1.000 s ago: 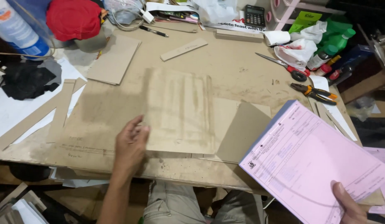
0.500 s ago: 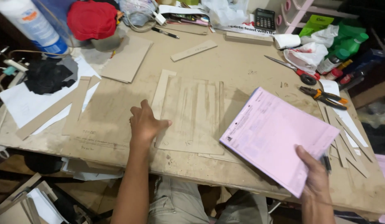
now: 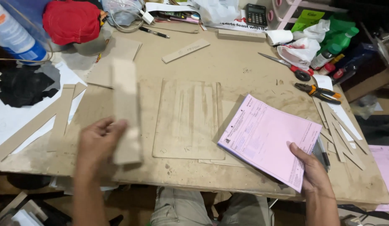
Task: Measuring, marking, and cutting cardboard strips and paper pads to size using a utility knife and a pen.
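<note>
My left hand [image 3: 98,142] grips the near end of a long brown cardboard strip [image 3: 125,104], lifted over the left side of the worktable [image 3: 244,75] and blurred by motion. A large flat cardboard sheet [image 3: 188,119] lies in the middle of the table, right of that strip. My right hand [image 3: 311,167] holds a pink printed pad of paper [image 3: 267,138] by its near right corner, resting on the table beside the sheet.
Cardboard offcuts [image 3: 341,134] lie at the right edge, with pliers [image 3: 318,92] and scissors [image 3: 286,67] behind them. A red cap [image 3: 71,21], calculator [image 3: 256,14], green bottles [image 3: 337,37], pen [image 3: 154,32] and short strip [image 3: 186,50] crowd the back. Black cloth [image 3: 24,86] sits left.
My left hand left the flat sheet and picked up a long cardboard strip on the left. The pink pad came down from the right and now rests beside the sheet.
</note>
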